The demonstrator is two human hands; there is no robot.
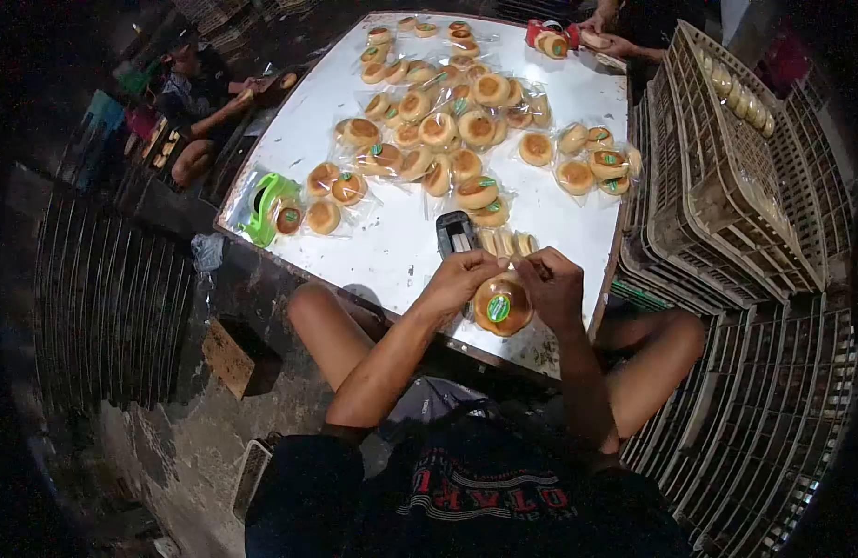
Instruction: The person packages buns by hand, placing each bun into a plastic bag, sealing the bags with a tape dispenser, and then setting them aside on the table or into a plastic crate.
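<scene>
Seated person: sitting low at the near edge of the bench [392,251], knees spread to either side, both forearms reaching forward and meeting over that edge.
Left hand [461,279]: clenching the top of the bagged bun [501,305], fingers curled over the gathered plastic at its upper left.
Right hand [552,286]: pinching the same gathered plastic from the upper right, fingers closed; I cannot tell whether anything else is sitting between the fingertips.
Bagged bun: hanging just below and between the two hands, right at the near bench edge, round face with its green sticker turned up toward the person; the bag's neck is running upward into the fingers, so the bun is lying toward the person from the grip point.
Nearer hand: both are touching the bag's neck; neither is clearly closer.
Black dispenser [455,232]: standing just beyond the left hand, on the bench, near but apart from it.
Loose buns in a row [506,244]: lying just beside the dispenser, directly beyond the hands.
Heap of bagged buns [447,121]: spreading over the middle of the bench, well apart from the hands.
Green dispenser [264,206]: sitting at the left bench corner beside a few buns.
Stacked crates [726,186]: rising along the right side of the bench.
Other people's hands [610,42]: working at the far edge of the bench, with another person sitting off to the far left.
</scene>
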